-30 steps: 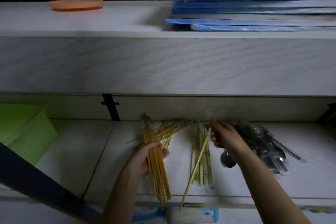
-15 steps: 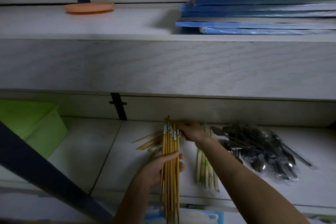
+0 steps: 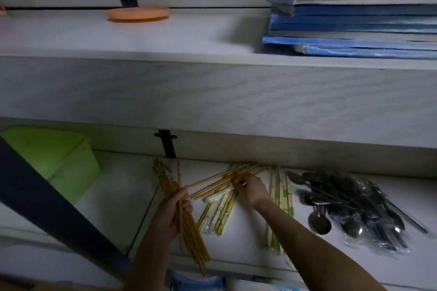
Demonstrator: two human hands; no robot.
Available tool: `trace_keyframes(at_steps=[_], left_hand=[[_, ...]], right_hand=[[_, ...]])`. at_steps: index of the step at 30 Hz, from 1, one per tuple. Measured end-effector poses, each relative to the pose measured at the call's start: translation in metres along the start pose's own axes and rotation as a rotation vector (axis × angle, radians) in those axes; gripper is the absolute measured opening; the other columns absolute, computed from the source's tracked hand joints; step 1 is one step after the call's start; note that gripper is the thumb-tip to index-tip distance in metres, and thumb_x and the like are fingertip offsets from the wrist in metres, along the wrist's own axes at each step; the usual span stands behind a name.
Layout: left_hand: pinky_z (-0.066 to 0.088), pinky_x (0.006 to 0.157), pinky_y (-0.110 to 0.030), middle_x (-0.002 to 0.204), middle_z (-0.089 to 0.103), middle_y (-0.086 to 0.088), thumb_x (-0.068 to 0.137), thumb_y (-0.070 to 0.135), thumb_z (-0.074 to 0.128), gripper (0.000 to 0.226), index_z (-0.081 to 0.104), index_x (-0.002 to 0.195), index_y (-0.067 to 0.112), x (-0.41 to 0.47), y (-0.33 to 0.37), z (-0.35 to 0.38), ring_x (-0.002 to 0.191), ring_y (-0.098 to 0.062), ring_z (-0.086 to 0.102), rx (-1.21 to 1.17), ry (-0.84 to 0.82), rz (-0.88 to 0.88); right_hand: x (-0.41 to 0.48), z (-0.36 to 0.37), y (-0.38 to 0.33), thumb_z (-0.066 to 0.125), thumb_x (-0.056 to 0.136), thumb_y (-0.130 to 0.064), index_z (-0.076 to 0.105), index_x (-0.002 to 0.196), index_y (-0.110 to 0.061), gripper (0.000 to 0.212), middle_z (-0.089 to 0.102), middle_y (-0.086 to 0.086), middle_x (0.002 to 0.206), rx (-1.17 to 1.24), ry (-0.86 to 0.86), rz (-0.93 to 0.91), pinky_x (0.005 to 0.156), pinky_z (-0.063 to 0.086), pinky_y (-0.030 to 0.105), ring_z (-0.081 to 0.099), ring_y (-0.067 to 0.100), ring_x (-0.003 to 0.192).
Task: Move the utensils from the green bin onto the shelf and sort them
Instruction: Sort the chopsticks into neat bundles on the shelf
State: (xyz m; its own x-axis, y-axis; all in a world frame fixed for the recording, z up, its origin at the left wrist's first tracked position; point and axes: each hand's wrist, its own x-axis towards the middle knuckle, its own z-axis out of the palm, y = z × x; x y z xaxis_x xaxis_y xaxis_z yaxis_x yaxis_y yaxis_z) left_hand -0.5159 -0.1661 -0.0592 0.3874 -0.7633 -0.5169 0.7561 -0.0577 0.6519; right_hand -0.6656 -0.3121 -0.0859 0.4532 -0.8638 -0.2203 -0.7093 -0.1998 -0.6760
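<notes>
dim light. white wood-grain shelving fills the frame. upper shelf: shallow orange dish upper centre-left against the back wall, stack of blue folders upper right. a black bracket is on the back wall of the lower shelf, centre-left. a dark bar cuts diagonally across the lower left, in front of the shelf. bluish packets show at the bottom edge, too cut off to identify.

green bin sits at the left end of the lower shelf; contents can't be made out. all visible utensils lie on the lower shelf, right of the bin.

left hand, lower centre, fingers wrapped round a bundle of chopsticks: bare, yellow-brown, tilted. its far ends point up-left toward the bracket, its near ends stick out past the shelf's front edge.

right hand, centre, palm down, fingertips curled onto the loose chopsticks, a fan lying nearly flat and running up-right. it pinches at them; which stick can't be told.

wrapped chopsticks lie in pale sleeves with green print, a slanted pile between the two hands. a second wrapped pile lies straight up-down in frame, just right of the right wrist.

spoons are heaped at right: dark metal, mostly in clear plastic. one bare spoon is at the heap's left edge.
</notes>
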Motion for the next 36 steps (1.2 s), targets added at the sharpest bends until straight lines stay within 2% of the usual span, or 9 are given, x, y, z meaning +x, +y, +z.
trace_keyframes(at_steps=[3,7,13,19,24,30,34,36], left_hand=[[0.030,0.032,-0.011,0.039,0.037,0.006,0.093,0.006,0.048,0.034,0.035,0.063,0.016,0.002,0.000,-0.006,0.029,-0.004,0.037,0.026,0.053,-0.016],[0.030,0.033,-0.010,0.040,0.037,0.006,0.094,0.004,0.046,0.035,0.034,0.063,0.017,0.005,0.000,-0.009,0.029,-0.004,0.037,-0.047,0.085,-0.001],[0.032,0.032,-0.011,0.038,0.038,0.006,0.094,0.004,0.045,0.036,0.033,0.063,0.018,0.009,0.008,-0.019,0.029,-0.003,0.038,-0.061,0.114,0.008],[0.034,0.034,-0.010,0.039,0.040,0.005,0.095,0.006,0.044,0.033,0.035,0.064,0.017,0.012,0.012,-0.026,0.030,-0.003,0.040,-0.077,0.111,-0.007],[0.036,0.035,-0.011,0.041,0.041,0.005,0.094,0.006,0.045,0.033,0.036,0.065,0.017,0.012,0.012,-0.025,0.032,-0.003,0.041,-0.101,0.113,-0.009],[0.037,0.035,-0.011,0.041,0.042,0.005,0.093,0.006,0.047,0.032,0.037,0.065,0.017,0.009,0.012,-0.026,0.031,-0.003,0.041,-0.111,0.128,-0.005],[0.040,0.037,-0.011,0.040,0.044,0.004,0.093,0.007,0.048,0.029,0.040,0.066,0.014,0.004,0.014,-0.030,0.031,-0.005,0.044,-0.087,0.136,0.006],[0.041,0.037,-0.011,0.040,0.045,0.003,0.093,0.007,0.048,0.028,0.041,0.066,0.014,0.003,0.015,-0.032,0.031,-0.005,0.045,-0.078,0.141,0.009]], right_hand=[[0.012,0.001,-0.008,0.044,0.092,-0.009,0.065,0.109,-0.017,0.028,0.063,0.010,0.118,-0.233,0.017,-0.120,0.089,0.049,0.034,0.060,0.027,0.106],[0.028,0.000,-0.018,0.042,0.091,-0.006,0.050,0.130,-0.014,0.041,0.051,0.012,0.134,-0.505,-0.038,-0.222,0.099,0.043,0.036,0.048,0.031,0.123],[0.042,-0.001,-0.027,0.047,0.092,-0.016,0.059,0.119,-0.010,0.030,0.052,0.012,0.134,-0.804,-0.142,-0.370,0.101,0.038,0.036,0.044,0.030,0.126],[0.046,-0.003,-0.033,0.041,0.096,-0.012,0.042,0.132,-0.003,0.037,0.043,0.017,0.140,-1.059,-0.145,-0.458,0.104,0.034,0.042,0.041,0.033,0.129],[0.047,-0.002,-0.033,0.037,0.098,-0.017,0.037,0.135,-0.002,0.040,0.041,0.018,0.141,-1.098,-0.163,-0.464,0.105,0.032,0.043,0.040,0.034,0.129],[0.053,-0.002,-0.035,0.043,0.095,-0.012,0.038,0.134,-0.002,0.041,0.041,0.018,0.140,-1.108,-0.200,-0.490,0.106,0.031,0.042,0.039,0.033,0.129],[0.053,-0.015,-0.041,0.037,0.098,-0.014,0.033,0.138,-0.003,0.042,0.040,0.018,0.139,-0.971,-0.166,-0.492,0.091,0.044,0.043,0.053,0.035,0.114],[0.049,-0.026,-0.050,0.038,0.097,-0.012,0.033,0.136,-0.006,0.040,0.045,0.017,0.133,-0.794,-0.165,-0.443,0.081,0.046,0.041,0.057,0.036,0.108]])
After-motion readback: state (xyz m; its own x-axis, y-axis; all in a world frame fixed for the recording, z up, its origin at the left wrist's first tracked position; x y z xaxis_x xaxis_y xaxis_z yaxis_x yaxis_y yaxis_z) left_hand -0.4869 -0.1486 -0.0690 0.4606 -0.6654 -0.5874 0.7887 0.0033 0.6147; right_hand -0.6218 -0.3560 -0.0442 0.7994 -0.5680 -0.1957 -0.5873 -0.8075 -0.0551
